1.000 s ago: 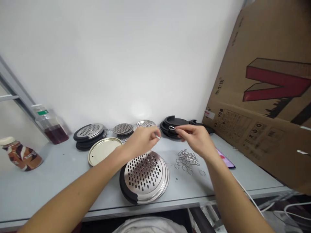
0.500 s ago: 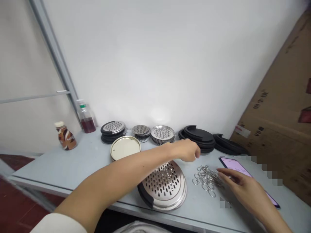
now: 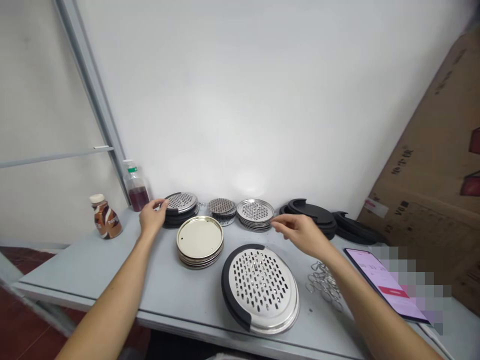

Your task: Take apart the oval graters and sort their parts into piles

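My left hand [image 3: 153, 217] is at the left edge of a back stack of black-rimmed pieces, topped by a perforated metal disc [image 3: 182, 202]. Its fingers are apart at the rim; whether they touch it I cannot tell. My right hand [image 3: 302, 234] hovers just right of a stack of silver perforated trays [image 3: 255, 212], thumb and forefinger bent with a small gap and nothing visible between them. In front lies a larger perforated disc [image 3: 260, 281] partly edged by a black rim [image 3: 233, 305]. Plain round metal lids [image 3: 200, 237] are stacked to its left.
Loose metal rings [image 3: 324, 286] lie under my right forearm, left of a phone [image 3: 386, 285]. Black rings [image 3: 313, 212] are piled at the back right beside a cardboard box [image 3: 431, 150]. A brown bottle [image 3: 106, 218] and a bottle of red liquid [image 3: 137, 192] stand at left.
My left hand has swung from beside the black rings across to the back-left stack. My right hand has left the metal rings and moved up and left toward the silver trays.
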Tool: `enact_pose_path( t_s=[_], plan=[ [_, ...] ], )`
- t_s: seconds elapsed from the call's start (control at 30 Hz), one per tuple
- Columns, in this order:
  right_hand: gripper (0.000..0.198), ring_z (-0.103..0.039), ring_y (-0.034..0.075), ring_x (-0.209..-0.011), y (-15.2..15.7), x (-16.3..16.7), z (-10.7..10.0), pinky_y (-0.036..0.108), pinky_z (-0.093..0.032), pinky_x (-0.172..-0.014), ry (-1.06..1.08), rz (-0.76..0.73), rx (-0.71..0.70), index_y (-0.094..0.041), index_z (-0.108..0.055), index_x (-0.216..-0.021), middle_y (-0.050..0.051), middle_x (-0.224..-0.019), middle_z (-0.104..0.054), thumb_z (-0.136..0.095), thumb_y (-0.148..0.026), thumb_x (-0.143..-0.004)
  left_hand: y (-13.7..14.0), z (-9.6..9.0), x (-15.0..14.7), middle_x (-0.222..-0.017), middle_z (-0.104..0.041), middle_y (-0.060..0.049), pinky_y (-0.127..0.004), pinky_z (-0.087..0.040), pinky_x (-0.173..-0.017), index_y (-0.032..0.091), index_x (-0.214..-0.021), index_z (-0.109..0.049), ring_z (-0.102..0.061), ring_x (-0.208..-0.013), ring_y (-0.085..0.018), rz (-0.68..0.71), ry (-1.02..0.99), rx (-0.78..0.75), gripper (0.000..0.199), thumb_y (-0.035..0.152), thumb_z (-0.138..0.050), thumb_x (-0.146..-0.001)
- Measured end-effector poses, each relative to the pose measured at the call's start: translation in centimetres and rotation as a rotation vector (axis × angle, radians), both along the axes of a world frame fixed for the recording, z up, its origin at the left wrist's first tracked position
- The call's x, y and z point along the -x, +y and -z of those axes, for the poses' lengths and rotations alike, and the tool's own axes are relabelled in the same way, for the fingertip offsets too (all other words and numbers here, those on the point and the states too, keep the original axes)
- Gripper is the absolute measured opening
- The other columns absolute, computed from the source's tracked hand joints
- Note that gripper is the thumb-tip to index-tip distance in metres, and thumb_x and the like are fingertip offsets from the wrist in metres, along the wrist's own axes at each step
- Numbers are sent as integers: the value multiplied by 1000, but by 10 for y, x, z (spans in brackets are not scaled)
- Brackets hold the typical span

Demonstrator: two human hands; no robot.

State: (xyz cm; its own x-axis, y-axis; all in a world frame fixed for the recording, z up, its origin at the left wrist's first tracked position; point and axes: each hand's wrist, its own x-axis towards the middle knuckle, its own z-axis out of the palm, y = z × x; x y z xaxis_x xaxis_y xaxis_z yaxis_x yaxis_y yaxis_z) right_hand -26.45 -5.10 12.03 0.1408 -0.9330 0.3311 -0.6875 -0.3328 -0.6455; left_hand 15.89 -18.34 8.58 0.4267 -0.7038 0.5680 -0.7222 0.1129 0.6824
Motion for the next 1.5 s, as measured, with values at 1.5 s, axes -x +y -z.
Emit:
enact_pose_path(
  t_s=[1.5],
  plan=[
    [26,-65,14,-70,19,-1,27,28,-50,-68,-1027,-249,-460,-13,-71,-86,4,-79,-72,-83,-28,-69,158,-24,180,-58,-46,7,-19,-36,-52,20,-118,-63,-43,-53,-9,764,433,-206,48,45,-70,-78]
  ],
)
